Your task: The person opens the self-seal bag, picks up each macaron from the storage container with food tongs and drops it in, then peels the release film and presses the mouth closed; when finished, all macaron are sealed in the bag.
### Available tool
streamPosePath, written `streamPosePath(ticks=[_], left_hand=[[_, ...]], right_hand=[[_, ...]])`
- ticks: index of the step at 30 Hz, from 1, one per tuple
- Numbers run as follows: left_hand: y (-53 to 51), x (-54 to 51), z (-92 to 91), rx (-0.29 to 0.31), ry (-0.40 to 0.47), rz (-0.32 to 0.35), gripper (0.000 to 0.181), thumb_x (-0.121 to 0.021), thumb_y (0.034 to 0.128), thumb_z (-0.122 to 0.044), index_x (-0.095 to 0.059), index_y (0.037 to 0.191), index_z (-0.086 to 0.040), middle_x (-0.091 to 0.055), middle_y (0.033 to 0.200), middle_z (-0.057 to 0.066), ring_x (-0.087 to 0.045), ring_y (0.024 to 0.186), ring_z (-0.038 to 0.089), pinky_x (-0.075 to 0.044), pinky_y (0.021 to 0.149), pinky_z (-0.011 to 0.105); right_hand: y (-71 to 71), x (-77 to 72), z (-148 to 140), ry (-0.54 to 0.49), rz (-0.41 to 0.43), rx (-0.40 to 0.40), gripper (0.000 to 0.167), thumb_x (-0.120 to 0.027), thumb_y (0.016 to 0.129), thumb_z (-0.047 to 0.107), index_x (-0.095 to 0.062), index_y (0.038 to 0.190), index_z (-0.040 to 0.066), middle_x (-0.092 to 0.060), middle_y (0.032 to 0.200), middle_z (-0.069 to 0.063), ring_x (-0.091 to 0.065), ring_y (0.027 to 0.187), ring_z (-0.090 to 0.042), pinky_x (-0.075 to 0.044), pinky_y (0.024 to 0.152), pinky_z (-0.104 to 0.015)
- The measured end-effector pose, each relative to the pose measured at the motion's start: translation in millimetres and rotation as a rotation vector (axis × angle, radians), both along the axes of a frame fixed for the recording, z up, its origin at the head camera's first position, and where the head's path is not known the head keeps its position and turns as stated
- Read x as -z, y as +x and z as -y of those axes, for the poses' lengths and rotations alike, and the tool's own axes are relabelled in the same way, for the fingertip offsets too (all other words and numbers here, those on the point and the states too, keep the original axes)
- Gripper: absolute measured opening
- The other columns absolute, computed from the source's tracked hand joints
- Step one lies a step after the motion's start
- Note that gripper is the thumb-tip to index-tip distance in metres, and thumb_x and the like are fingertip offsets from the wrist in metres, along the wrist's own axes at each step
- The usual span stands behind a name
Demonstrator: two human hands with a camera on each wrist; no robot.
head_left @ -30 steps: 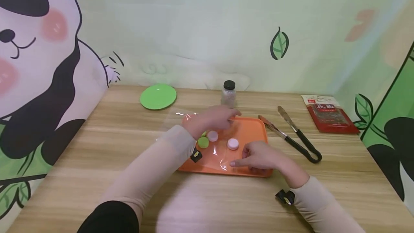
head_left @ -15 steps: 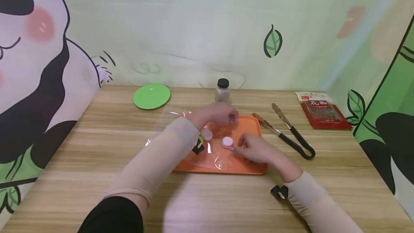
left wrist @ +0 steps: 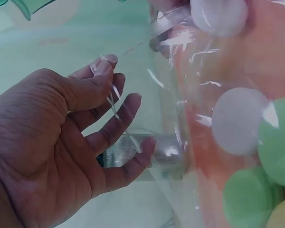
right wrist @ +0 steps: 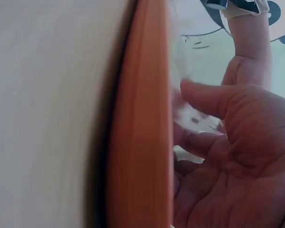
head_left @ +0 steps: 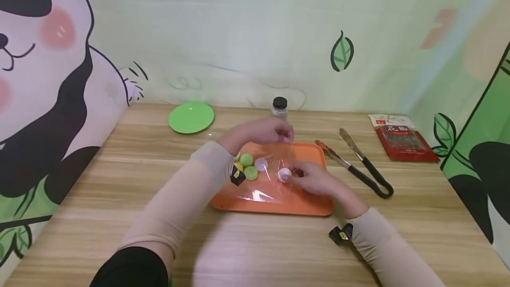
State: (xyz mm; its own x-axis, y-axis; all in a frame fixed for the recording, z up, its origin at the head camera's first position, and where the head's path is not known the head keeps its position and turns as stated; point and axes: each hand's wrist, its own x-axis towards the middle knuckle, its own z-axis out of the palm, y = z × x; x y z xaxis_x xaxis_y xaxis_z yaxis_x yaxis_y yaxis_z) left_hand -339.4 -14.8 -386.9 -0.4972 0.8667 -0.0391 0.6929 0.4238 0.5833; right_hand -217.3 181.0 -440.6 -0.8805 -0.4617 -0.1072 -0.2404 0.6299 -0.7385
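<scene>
An orange tray [head_left: 311,205] holds several macarons: green ones [head_left: 251,172], a yellow one [head_left: 238,166] and a pale one [head_left: 260,164]. A clear plastic bag [head_left: 255,195] lies over or around them. My left hand [head_left: 271,131] pinches the bag's edge between thumb and forefinger near the tray's far rim; the other fingers are spread in the left wrist view. My right hand [head_left: 316,178], over the tray's right part, grips a pale pink macaron [head_left: 284,175] at the bag's edge. Whether this macaron is inside the bag I cannot tell.
Behind the left hand stands a jar [head_left: 280,109] with a black lid. A green plate [head_left: 191,118] sits at the back left. Tongs [head_left: 368,169] with black handles lie right of the tray, and a red packet [head_left: 406,141] lies farther right.
The right hand has moved from the tray's near right part up to the pale pink macaron. The left hand has shifted slightly back, lifting the bag's edge, and more macarons show.
</scene>
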Motion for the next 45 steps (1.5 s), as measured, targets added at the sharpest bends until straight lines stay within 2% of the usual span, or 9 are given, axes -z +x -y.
streamPosePath(ticks=[5, 11, 19, 22, 28, 34, 37, 40, 45], left_hand=[[5.2, -13.6, 7.1, -0.005, 0.039, 0.071, 0.010, -0.057, 0.1007, -0.005, -0.067, 0.099, -0.006, -0.066, 0.100, 0.010, -0.056, 0.095, 0.014, -0.049, 0.090, 0.027], [9.5, -36.9, 22.0, -0.042, 0.142, 0.139, 0.009, -0.060, 0.1010, -0.008, -0.067, 0.100, -0.004, -0.064, 0.098, 0.008, -0.057, 0.094, 0.021, -0.050, 0.087, 0.032], [10.4, -62.9, 51.7, -0.212, 0.221, 0.034, 0.009, -0.064, 0.0998, -0.016, -0.072, 0.100, -0.012, -0.070, 0.096, 0.001, -0.063, 0.092, 0.019, -0.051, 0.082, 0.033], [11.1, -67.5, 63.3, -0.268, 0.273, 0.037, 0.009, -0.065, 0.0990, -0.013, -0.073, 0.101, -0.010, -0.072, 0.098, 0.003, -0.065, 0.092, 0.020, -0.053, 0.082, 0.033], [26.5, -83.1, 83.7, -0.338, 0.435, 0.017, 0.008, -0.069, 0.0957, -0.009, -0.075, 0.101, -0.007, -0.073, 0.093, 0.005, -0.066, 0.087, 0.020, -0.054, 0.081, 0.039], [48.7, -96.6, 96.7, -0.423, 0.656, 0.077, 0.006, -0.070, 0.0949, -0.008, -0.074, 0.099, -0.008, -0.072, 0.092, 0.007, -0.067, 0.089, 0.025, -0.056, 0.085, 0.038], [55.4, -95.8, 99.0, -0.459, 0.812, 0.142, 0.008, -0.069, 0.0944, -0.004, -0.074, 0.101, -0.004, -0.072, 0.096, 0.007, -0.068, 0.091, 0.028, -0.056, 0.089, 0.039], [60.3, -91.9, 100.9, -0.484, 0.940, 0.158, 0.009, -0.069, 0.0943, -0.003, -0.073, 0.102, -0.001, -0.072, 0.098, 0.007, -0.067, 0.092, 0.032, -0.056, 0.090, 0.039], [64.7, -79.1, 105.5, -0.549, 1.047, 0.181, 0.009, -0.069, 0.0943, -0.004, -0.073, 0.102, -0.003, -0.071, 0.096, 0.009, -0.067, 0.085, 0.024, -0.057, 0.085, 0.034]], right_hand=[[-3.4, 3.3, 6, -0.017, 0.007, 0.027, 0.027, -0.070, 0.095, 0.037, -0.063, 0.091, 0.011, -0.055, 0.074, 0.000, -0.050, 0.068, -0.016, -0.042, 0.059, -0.029], [-6.0, 1.6, 7, -0.070, 0.078, 0.084, 0.035, -0.076, 0.090, 0.040, -0.059, 0.092, 0.009, -0.056, 0.076, -0.001, -0.051, 0.063, -0.016, -0.045, 0.054, -0.029], [-8.0, -8.6, -3, -0.247, 0.179, 0.014, 0.023, -0.065, 0.100, 0.020, -0.063, 0.106, -0.001, -0.070, 0.081, -0.012, -0.065, 0.069, -0.020, -0.053, 0.057, -0.030], [-8.4, -18.5, -9, -0.266, 0.131, 0.046, 0.021, -0.064, 0.100, 0.016, -0.065, 0.106, -0.003, -0.071, 0.085, -0.016, -0.066, 0.073, -0.028, -0.056, 0.056, -0.034], [-8.8, -47.4, -17, -0.237, -0.104, 0.150, 0.020, -0.062, 0.101, 0.016, -0.066, 0.109, -0.002, -0.068, 0.101, -0.021, -0.063, 0.094, -0.041, -0.060, 0.068, -0.038], [-9.1, -90.8, -22, -0.349, -0.279, 0.240, 0.026, -0.060, 0.103, 0.023, -0.067, 0.112, 0.000, -0.071, 0.106, -0.017, -0.067, 0.094, -0.022, -0.058, 0.078, -0.028], [-11.1, -110.8, -20, -0.419, -0.348, 0.254, 0.026, -0.061, 0.102, 0.022, -0.069, 0.109, -0.001, -0.072, 0.102, -0.015, -0.066, 0.090, -0.013, -0.056, 0.077, -0.025], [-15.4, -126.6, -15, -0.466, -0.419, 0.262, 0.024, -0.062, 0.101, 0.021, -0.070, 0.105, -0.002, -0.073, 0.095, -0.008, -0.065, 0.087, -0.013, -0.055, 0.077, -0.025], [-23.9, -136.1, -5, -0.540, -0.363, 0.224, 0.030, -0.061, 0.102, 0.024, -0.068, 0.102, -0.006, -0.071, 0.088, -0.003, -0.066, 0.089, -0.018, -0.055, 0.079, -0.029]])
